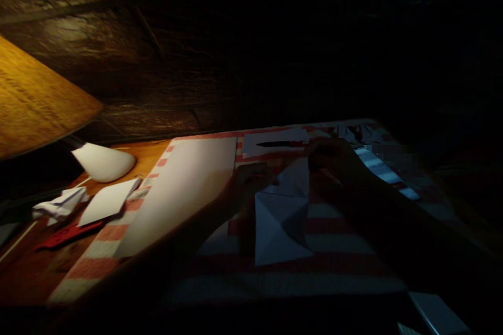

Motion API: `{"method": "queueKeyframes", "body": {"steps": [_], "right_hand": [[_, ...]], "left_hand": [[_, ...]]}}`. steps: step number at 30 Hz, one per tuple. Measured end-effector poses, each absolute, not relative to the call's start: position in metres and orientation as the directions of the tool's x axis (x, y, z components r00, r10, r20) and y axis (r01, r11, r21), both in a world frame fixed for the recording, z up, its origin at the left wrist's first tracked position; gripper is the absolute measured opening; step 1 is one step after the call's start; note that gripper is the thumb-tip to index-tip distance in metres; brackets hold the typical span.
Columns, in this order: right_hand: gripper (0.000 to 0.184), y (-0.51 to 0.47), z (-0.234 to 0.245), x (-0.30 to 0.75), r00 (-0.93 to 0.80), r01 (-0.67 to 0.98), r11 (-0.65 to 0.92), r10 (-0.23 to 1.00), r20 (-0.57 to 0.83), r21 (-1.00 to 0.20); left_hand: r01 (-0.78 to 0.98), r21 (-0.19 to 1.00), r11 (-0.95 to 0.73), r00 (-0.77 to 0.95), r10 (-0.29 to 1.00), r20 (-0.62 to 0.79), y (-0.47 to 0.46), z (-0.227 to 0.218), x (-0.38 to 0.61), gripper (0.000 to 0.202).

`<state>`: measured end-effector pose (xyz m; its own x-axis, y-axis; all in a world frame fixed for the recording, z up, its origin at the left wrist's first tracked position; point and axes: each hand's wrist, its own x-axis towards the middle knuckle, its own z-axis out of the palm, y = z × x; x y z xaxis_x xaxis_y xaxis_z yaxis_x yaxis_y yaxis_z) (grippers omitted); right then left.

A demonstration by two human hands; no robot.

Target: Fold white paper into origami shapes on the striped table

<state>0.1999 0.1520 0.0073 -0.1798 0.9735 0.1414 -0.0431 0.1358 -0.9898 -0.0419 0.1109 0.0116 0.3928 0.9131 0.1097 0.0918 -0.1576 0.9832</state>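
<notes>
A folded piece of white paper [281,230] with crossing creases lies over the striped cloth, its narrower upper part raised between my hands. My left hand [253,180] is closed, its fingertips at the left edge of the upper part. At the top corner, my right hand [328,152] pinches the paper. Both hands are in deep shadow, so single fingers are hard to make out. Just beyond them, a knife [279,144] with a dark blade and a reddish handle rests on a small white sheet [251,149].
A large white sheet [188,178] covers the cloth's left side. Further left are a lamp [104,162], a white paper block [106,201], a crumpled-looking folded paper [61,204] and a red tool [70,235]. Folded paper shapes [346,132] and a shiny strip [383,170] lie right.
</notes>
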Motion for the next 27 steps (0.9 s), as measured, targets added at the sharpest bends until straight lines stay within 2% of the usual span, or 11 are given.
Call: {"method": "queueKeyframes", "body": {"steps": [4, 7, 9, 12, 15, 19, 23, 25, 27], "right_hand": [[0.006, 0.139, 0.012, 0.189, -0.243, -0.044, 0.131, 0.960, 0.138, -0.990], [0.005, 0.132, 0.016, 0.182, -0.257, -0.050, 0.113, 0.959, 0.122, -0.992], [0.004, 0.129, 0.018, 0.178, -0.273, -0.024, 0.110, 0.956, 0.112, -0.994], [0.011, 0.128, 0.019, 0.174, -0.286, -0.022, 0.100, 0.953, 0.102, -0.995], [0.027, 0.126, 0.016, 0.170, -0.270, -0.111, 0.039, 0.960, 0.068, -0.993], [0.024, 0.124, 0.004, 0.169, -0.321, -0.162, -0.052, 0.947, 0.003, -0.985], [0.029, 0.121, -0.008, 0.168, -0.411, 0.063, 0.010, 0.912, -0.017, -0.998], [0.029, 0.121, -0.010, 0.167, -0.427, 0.161, 0.098, 0.904, 0.021, -0.982], [0.027, 0.121, -0.010, 0.166, -0.431, 0.190, 0.147, 0.901, 0.052, -0.971]], "left_hand": [[0.048, 0.996, 0.069, 0.405, 0.911, -0.083, 0.112, 0.004, -0.040, 0.038], [0.006, 0.950, 0.312, 0.476, 0.835, -0.277, 0.109, 0.005, -0.038, 0.045], [-0.011, 0.911, 0.412, 0.520, 0.781, -0.346, 0.105, 0.009, -0.036, 0.052], [0.033, 0.894, 0.446, 0.513, 0.761, -0.398, 0.102, 0.012, -0.034, 0.041], [0.000, 0.910, 0.415, 0.436, 0.819, -0.374, 0.105, 0.009, -0.033, 0.037], [-0.071, 0.973, 0.221, 0.223, 0.954, -0.201, 0.110, 0.003, -0.033, 0.035], [-0.013, 0.996, 0.084, 0.048, 0.995, -0.083, 0.109, 0.002, -0.031, 0.030], [-0.001, 0.997, 0.072, 0.026, 0.997, -0.072, 0.108, 0.002, -0.030, 0.030], [-0.005, 0.997, 0.071, 0.036, 0.997, -0.070, 0.106, 0.002, -0.029, 0.031]]}}
